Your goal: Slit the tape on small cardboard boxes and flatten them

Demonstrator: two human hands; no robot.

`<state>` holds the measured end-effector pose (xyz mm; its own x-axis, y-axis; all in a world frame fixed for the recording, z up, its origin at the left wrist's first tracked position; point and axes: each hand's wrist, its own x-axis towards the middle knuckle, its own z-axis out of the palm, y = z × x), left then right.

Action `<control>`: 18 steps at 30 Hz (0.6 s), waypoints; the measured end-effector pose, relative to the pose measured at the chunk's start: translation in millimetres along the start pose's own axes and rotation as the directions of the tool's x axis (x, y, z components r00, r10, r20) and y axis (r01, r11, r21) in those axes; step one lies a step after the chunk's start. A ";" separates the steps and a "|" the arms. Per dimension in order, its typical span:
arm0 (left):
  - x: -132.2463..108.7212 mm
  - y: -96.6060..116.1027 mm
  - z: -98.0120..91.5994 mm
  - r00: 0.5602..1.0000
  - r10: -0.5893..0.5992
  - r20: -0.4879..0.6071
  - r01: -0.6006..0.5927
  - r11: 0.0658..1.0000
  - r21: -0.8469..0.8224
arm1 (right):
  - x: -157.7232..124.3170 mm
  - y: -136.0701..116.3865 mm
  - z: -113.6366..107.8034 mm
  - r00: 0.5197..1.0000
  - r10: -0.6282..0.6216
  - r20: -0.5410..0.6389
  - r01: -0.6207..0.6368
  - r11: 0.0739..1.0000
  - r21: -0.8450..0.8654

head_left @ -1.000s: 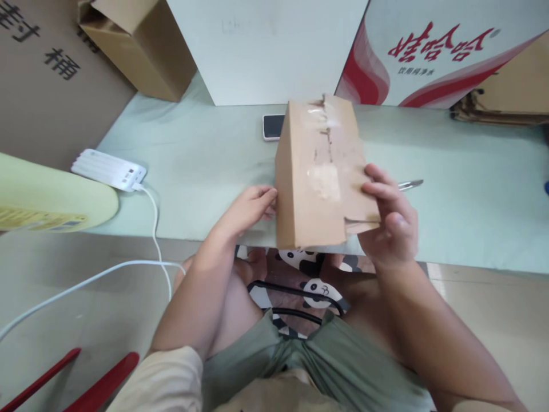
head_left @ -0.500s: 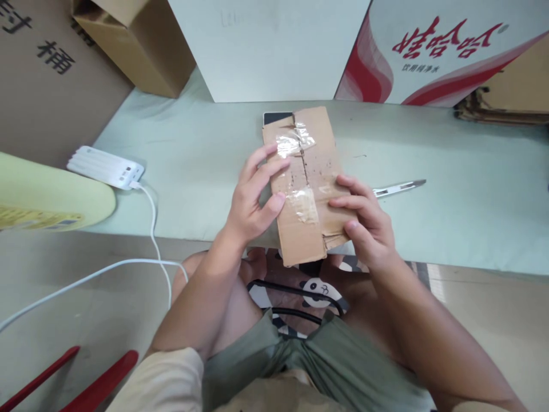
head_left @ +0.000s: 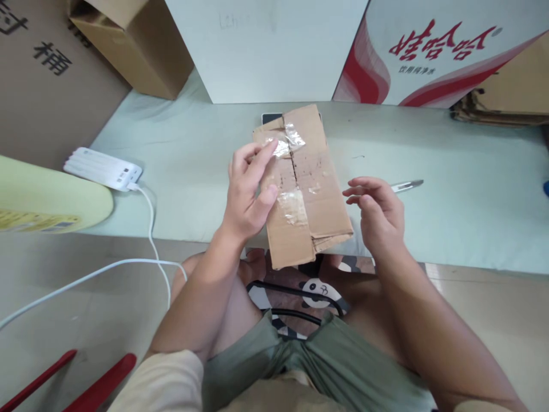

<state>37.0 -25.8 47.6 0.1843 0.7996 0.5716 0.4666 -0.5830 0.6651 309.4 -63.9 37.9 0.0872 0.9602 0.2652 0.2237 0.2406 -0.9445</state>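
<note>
Box (head_left: 309,194) flat at near edge of table (head_left: 450,217). Our left hand (head_left: 246,191) pinches loose tape (head_left: 285,146) at its far end; right hand (head_left: 380,217) open, empty, just beside it. We'd brace box, peel low, slow.

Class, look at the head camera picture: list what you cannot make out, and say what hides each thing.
Head view:
- Phone: mostly hidden behind the cardboard box.
- Metal tool: one end hidden by the right hand; kind unclear.
- Blue thing: cut off by the right edge.
- Left hand: whether its fingers pinch the tape or only press it is unclear.
</note>
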 end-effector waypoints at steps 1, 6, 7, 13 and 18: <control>0.9 0.3 -0.6 1.000 -0.008 0.011 0.008 1.000 0.015 | -0.2 -1.2 0.8 1.000 -0.005 0.006 0.006 1.000 -0.012; 1.4 2.3 -2.2 1.000 -0.015 0.021 0.014 0.999 0.039 | 9.0 -7.1 -4.5 0.992 0.118 -0.040 -0.125 0.952 -0.278; 1.1 2.1 -2.1 1.000 -0.009 0.019 0.008 0.999 0.037 | 12.5 -6.4 -8.6 0.985 0.160 -0.061 -0.171 0.902 -0.396; -0.1 2.4 -0.7 0.999 -0.022 0.030 0.021 1.000 0.018 | 28.1 9.8 -41.5 0.900 0.393 -0.188 -0.373 0.471 -0.799; -1.5 3.6 0.9 1.000 -0.002 0.025 0.002 1.000 0.010 | 34.9 12.1 -53.0 0.875 0.424 -0.234 -0.405 0.377 -0.833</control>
<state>39.2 -29.0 48.8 0.2050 0.8044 0.5577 0.4758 -0.5798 0.6614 366.6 -35.0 46.0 0.3983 0.9090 -0.1228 0.8575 -0.4165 -0.3019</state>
